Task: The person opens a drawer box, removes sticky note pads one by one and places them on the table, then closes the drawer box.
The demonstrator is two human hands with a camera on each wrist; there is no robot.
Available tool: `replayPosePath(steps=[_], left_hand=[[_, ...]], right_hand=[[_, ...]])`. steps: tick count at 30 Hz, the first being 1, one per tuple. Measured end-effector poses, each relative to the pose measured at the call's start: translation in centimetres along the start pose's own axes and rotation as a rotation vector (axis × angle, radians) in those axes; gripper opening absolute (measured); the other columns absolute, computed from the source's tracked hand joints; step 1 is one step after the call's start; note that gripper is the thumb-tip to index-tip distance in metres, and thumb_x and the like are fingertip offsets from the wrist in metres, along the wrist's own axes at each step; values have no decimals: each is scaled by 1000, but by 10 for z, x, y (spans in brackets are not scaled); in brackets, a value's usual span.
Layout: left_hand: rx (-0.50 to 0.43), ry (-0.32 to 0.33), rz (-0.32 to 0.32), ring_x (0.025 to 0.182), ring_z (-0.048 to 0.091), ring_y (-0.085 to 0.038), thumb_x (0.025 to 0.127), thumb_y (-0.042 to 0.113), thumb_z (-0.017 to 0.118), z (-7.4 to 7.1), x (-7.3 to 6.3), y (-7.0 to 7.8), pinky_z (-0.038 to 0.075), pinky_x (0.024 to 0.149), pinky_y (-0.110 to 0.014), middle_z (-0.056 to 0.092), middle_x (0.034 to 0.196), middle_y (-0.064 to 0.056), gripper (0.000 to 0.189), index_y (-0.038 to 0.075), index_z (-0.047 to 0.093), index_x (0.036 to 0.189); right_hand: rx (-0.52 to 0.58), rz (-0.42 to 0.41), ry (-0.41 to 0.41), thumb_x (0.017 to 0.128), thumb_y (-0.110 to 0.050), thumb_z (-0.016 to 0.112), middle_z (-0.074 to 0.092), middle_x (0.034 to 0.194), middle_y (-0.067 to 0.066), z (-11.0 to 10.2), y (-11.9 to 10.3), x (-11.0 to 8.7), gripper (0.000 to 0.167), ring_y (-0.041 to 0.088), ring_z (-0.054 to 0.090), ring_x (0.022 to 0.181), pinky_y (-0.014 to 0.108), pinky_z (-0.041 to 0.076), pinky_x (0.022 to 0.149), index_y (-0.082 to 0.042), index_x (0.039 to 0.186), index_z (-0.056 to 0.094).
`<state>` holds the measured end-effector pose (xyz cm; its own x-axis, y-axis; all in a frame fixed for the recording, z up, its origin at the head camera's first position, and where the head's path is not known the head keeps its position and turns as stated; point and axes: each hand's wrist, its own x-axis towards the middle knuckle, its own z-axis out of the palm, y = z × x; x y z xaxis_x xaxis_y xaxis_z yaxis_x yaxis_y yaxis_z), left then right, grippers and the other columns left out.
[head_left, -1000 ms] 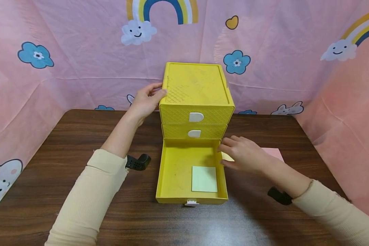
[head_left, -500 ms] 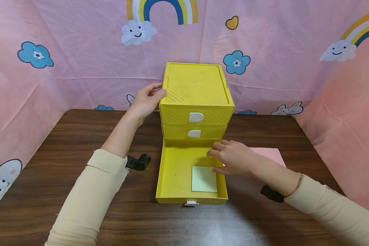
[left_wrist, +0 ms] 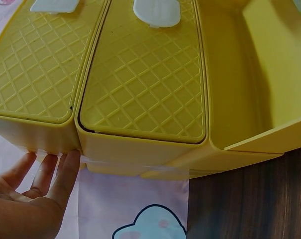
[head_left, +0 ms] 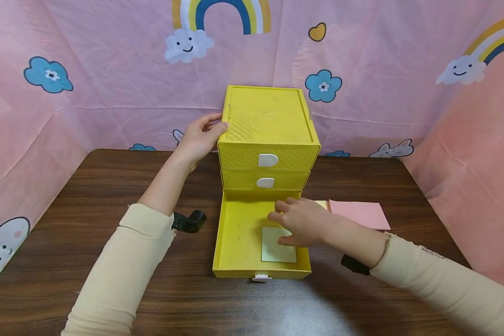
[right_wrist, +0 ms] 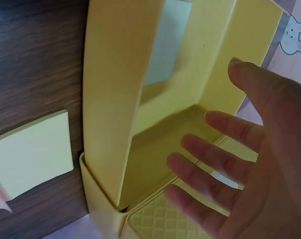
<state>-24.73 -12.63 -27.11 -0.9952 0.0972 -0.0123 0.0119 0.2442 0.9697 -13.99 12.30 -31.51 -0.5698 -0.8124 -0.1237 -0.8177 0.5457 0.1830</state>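
Observation:
A yellow three-drawer organizer (head_left: 270, 114) stands on the table, its bottom drawer (head_left: 241, 233) pulled out and the upper two pushed in. My left hand (head_left: 199, 140) rests against the organizer's upper left side, with fingertips on the side wall in the left wrist view. In the drawer lies a pale green sticky-note pad (head_left: 273, 252), partly covered in the head view by my right hand (head_left: 304, 221). That hand holds nothing; its fingers are spread over the drawer, thumb apart, as the right wrist view shows.
Right of the drawer, a pink sticky-note pad (head_left: 363, 214) lies beside a pale yellow pad (right_wrist: 36, 154), mostly hidden behind the right hand in the head view. A patterned pink cloth (head_left: 143, 93) hangs behind the dark wooden table (head_left: 172, 289).
My right hand has moved left from the drawer's right wall to over the drawer and the green pad. More of the pink pad shows. The left hand and organizer stay put.

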Motion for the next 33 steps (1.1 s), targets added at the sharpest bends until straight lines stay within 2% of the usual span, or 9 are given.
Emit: replayPosePath(steps=[9, 19, 26, 33], left_hand=[[5, -1, -6, 105, 54, -19, 92, 35, 54, -1, 1, 0, 50, 88, -34, 48, 128, -8, 51, 21, 41, 139], [-3, -9, 5, 104, 55, -19, 92, 34, 54, -1, 1, -1, 50, 87, -34, 49, 128, -8, 50, 20, 42, 139], [-14, -7, 9, 100, 56, -18, 92, 34, 54, -1, 1, -2, 51, 86, -34, 50, 126, -8, 50, 20, 42, 139], [-15, -9, 14, 102, 56, -19, 92, 33, 54, -1, 0, -2, 51, 87, -36, 50, 126, -8, 50, 20, 42, 139]], right_hand=[[-31, -2, -75, 80, -50, 64, 57, 102, 4, -2, -14, 15, 53, 22, 58, 86, 34, 51, 72, -15, 119, 56], [-48, 20, -157, 78, -56, 63, 57, 100, 3, 1, -25, 30, 57, 21, 57, 85, 31, 50, 68, -16, 119, 55], [-23, 33, -229, 78, -58, 62, 57, 107, 3, 4, -34, 39, 62, 21, 56, 91, 31, 50, 74, -17, 124, 53], [-47, 55, -264, 78, -60, 60, 56, 113, 4, 7, -39, 45, 64, 23, 57, 96, 32, 51, 80, -18, 125, 50]])
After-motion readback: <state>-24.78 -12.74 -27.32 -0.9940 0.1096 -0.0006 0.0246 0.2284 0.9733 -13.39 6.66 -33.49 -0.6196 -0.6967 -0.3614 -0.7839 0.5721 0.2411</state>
